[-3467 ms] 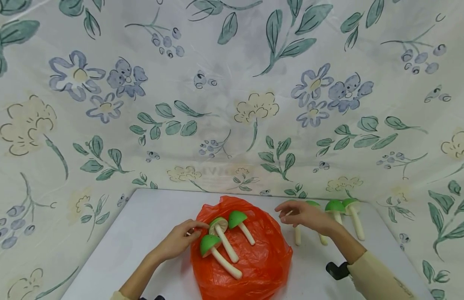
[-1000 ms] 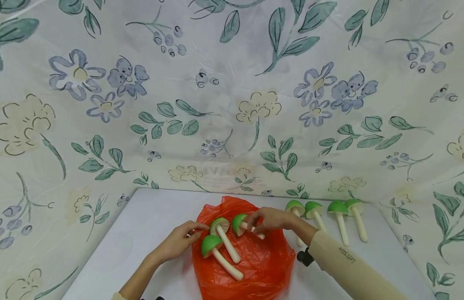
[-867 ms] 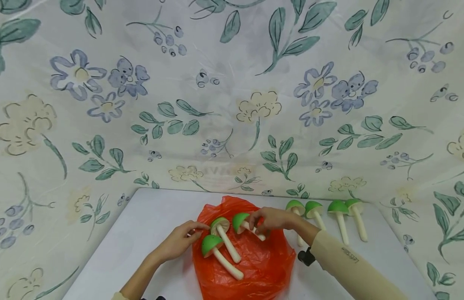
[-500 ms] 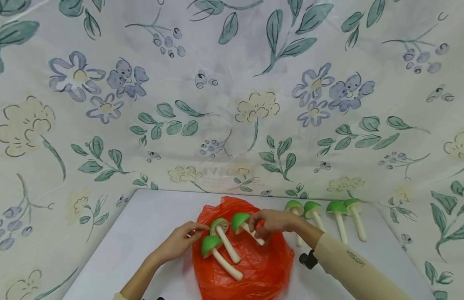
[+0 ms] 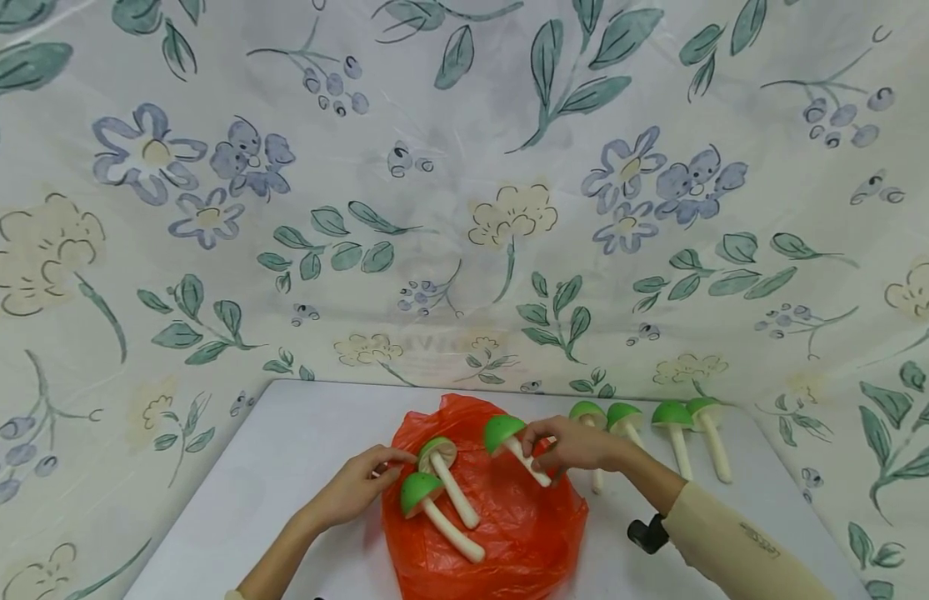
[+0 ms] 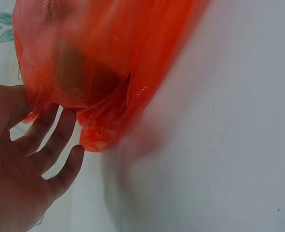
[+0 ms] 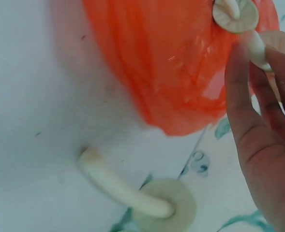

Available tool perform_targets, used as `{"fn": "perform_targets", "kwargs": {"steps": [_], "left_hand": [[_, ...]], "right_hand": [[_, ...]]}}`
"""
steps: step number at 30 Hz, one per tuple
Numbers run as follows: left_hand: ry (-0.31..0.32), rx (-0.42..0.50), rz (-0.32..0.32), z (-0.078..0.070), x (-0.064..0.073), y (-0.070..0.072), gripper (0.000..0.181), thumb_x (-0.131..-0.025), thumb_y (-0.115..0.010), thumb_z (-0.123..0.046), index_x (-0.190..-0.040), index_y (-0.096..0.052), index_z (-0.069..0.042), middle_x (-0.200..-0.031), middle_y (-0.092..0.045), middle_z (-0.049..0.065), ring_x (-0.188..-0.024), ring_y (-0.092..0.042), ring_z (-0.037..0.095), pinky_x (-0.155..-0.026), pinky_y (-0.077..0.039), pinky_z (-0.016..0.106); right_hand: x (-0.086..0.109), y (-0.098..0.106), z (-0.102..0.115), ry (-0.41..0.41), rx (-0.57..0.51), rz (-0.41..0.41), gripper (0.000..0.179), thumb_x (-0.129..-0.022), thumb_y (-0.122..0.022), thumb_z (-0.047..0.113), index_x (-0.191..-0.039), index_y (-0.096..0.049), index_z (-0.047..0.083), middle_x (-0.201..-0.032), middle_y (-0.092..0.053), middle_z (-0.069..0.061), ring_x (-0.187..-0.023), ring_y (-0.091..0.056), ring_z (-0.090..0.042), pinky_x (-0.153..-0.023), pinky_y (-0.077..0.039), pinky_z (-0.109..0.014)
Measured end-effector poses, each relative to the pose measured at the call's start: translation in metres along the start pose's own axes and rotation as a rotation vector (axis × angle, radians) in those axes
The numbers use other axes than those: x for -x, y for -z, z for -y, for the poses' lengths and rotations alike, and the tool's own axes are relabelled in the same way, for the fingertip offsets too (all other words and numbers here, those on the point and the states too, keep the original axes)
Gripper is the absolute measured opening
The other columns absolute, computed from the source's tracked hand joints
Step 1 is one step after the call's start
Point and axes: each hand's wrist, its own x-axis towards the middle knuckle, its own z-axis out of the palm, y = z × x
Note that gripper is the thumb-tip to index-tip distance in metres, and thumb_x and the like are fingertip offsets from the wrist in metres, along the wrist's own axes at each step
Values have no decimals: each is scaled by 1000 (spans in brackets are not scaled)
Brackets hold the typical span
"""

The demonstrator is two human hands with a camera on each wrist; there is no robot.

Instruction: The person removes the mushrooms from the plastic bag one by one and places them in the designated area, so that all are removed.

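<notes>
A toy mushroom (image 5: pixel 504 432) with a green cap and pale stem is pinched by the stem in my right hand (image 5: pixel 572 444), above the right part of a red plastic bag (image 5: pixel 509 542). Two similar mushrooms, one cap underside-up (image 5: pixel 452 492) and one cap dome-up (image 5: pixel 422 492), lie on the bag's left half. At the bag's left edge, my left hand (image 5: pixel 357 486) pinches the thin plastic rim between thumb and fingers; the left wrist view shows the red plastic (image 6: pixel 103 111) at its fingertips. In the right wrist view the held stem (image 7: pixel 258 50) sits between thumb and fingers.
Several more green-capped mushrooms (image 5: pixel 672 414) lie in a row at the table's back right. The white table (image 5: pixel 284 433) meets a floral-patterned curtain (image 5: pixel 434 250) at the back. A black wrist device (image 5: pixel 647 533) sits below the right sleeve.
My right hand came from the right, took the mushroom's stem on the bag, and has raised it and shifted it to the right. The left hand has stayed at the bag's edge.
</notes>
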Motion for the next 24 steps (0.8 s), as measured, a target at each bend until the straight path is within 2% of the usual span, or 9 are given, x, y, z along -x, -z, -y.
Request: {"fn": "perform_targets", "kwargs": {"steps": [6, 11, 15, 24], "left_hand": [[-1, 2, 8, -1, -2, -1, 26, -104, -53, -13, -125, -67, -14, -124, -63, 7, -100, -58, 22, -78, -52, 28], [-11, -5, 0, -1, -3, -2, 27, -103, -53, -11, -125, -68, -15, -123, -63, 7, -99, -58, 21, -77, -52, 28], [-6, -6, -4, -2, -2, -2, 27, -103, -53, -10, -124, -68, -15, -122, -64, 6, -100, -58, 21, -78, -52, 28], [3, -6, -6, -3, -2, 0, 27, -103, -53, -10, -124, -68, -15, -121, -64, 5, -100, -58, 22, -79, -52, 29]], "right_hand": [[19, 12, -16, 26, -37, -84, 10, -93, -68, 8, -102, -64, 7, -99, -59, -9, -77, -65, -23, -68, -60, -41], [37, 18, -30, 41, -56, -135, 12, -93, -67, 6, -103, -63, 3, -105, -56, -14, -77, -67, -25, -67, -60, -42], [51, 21, -44, 14, -101, -176, 14, -94, -66, 8, -105, -61, 1, -111, -51, -15, -79, -65, -25, -69, -60, -42], [79, 34, -71, -48, -73, -286, 13, -95, -65, 13, -104, -62, 4, -116, -55, -14, -90, -63, -26, -73, -58, -40]]}}
